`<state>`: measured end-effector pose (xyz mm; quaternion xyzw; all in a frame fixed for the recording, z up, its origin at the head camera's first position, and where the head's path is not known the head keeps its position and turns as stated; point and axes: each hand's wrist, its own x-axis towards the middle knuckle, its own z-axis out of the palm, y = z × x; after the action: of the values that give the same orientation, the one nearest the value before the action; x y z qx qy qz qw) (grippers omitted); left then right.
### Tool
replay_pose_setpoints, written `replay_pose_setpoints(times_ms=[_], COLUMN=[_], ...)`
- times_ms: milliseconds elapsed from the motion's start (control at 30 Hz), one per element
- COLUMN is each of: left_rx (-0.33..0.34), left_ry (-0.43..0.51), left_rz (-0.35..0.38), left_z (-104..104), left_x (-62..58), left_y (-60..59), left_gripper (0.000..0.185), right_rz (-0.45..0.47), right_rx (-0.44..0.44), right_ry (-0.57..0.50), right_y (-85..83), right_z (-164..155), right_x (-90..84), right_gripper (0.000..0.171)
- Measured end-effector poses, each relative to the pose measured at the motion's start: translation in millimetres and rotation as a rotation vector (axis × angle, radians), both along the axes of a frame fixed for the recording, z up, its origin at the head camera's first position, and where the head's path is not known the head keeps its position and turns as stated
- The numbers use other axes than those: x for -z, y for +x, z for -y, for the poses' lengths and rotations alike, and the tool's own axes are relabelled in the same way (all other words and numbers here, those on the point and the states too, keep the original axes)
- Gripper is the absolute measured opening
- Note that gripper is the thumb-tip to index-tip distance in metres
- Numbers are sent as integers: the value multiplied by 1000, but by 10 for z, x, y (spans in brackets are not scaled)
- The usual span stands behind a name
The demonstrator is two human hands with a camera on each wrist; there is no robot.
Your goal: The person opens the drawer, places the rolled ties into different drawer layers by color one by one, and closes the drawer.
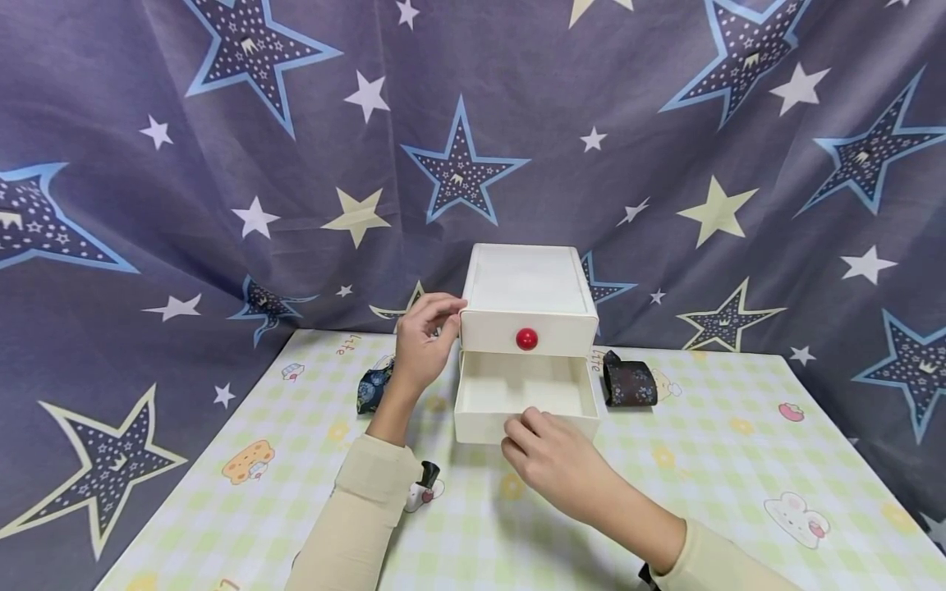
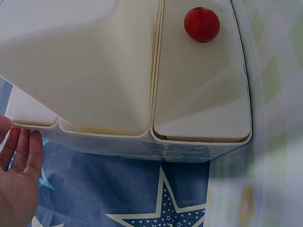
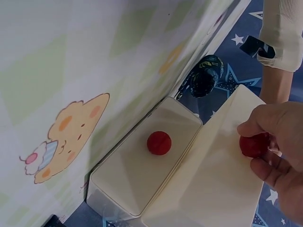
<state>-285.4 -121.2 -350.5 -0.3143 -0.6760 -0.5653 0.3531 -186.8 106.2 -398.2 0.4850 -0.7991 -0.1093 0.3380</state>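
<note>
**Drawer unit, lower drawer pulled out, a hand at each side**

Head view: the drawer unit sits at frame centre on a checked, cartoon-printed table cover. It is a smooth, boxy, cream plastic cabinet, its front facing the camera. The upper drawer front carries a round, glossy red knob. The lower drawer sticks out toward the lower edge of the frame, long axis left to right, its tray bare. The left hand rests its curled fingertips on the unit's upper left corner. The right hand covers the lower drawer's front, fingers bent around it. Two rolls of dark patterned fabric flank the unit.

Left wrist view: the unit fills the upper frame; straight fingers, close together, touch its edge at lower left.

Right wrist view: thumb and fingers pinch the lower drawer's red knob at right; the upper knob is at centre.
</note>
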Motion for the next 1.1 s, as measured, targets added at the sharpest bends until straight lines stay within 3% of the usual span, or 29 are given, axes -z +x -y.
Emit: replay_pose_setpoints(times_ms=[700,1100], left_rx=[8,6], left_ry=[18,13], left_rz=[-2,7], left_z=[-4,-1], left_x=[-4,-2], left_y=[-4,-4], left_gripper=[19,19], right_rz=[-9,-33], right_rx=[-8,-48], right_ry=[27,3], right_y=[150,220], right_z=[12,30], right_x=[9,15], right_gripper=[4,33])
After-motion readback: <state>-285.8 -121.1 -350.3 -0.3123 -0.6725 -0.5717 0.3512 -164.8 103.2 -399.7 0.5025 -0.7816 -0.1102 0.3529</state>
